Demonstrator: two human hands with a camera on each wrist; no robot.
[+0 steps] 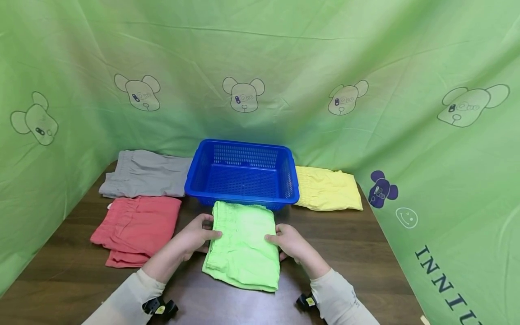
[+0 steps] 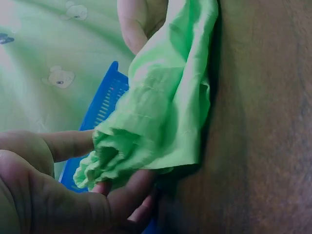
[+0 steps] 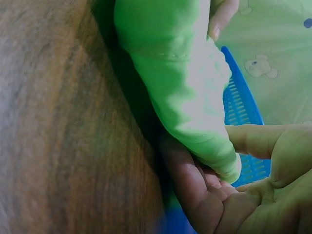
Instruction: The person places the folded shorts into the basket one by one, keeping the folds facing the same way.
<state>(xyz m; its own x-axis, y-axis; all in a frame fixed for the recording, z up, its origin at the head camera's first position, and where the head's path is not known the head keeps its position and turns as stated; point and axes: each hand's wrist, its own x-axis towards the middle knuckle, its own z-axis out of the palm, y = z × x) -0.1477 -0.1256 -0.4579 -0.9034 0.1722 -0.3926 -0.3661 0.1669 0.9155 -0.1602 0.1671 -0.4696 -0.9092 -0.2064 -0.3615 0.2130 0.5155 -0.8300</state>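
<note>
Folded bright green shorts (image 1: 245, 248) with a gathered elastic waistband are held between both hands, just in front of a blue plastic basket (image 1: 243, 181). At the waistband side, my left hand (image 1: 197, 235) pinches the folded edge, thumb on top and fingers underneath. The opposite edge is pinched by my right hand (image 1: 291, 242) in the same way. In the left wrist view the shorts (image 2: 156, 107) look raised off the table at the near corner. The right wrist view shows the fingers under the folded layers (image 3: 185, 97). Nothing lies inside the basket.
Folded grey shorts (image 1: 152, 174) lie left of the basket, with folded red shorts (image 1: 138, 225) in front of them. Folded yellow shorts (image 1: 330, 188) lie at its right. A green printed curtain (image 1: 284, 58) encloses the wooden table (image 1: 345, 253) at back and sides.
</note>
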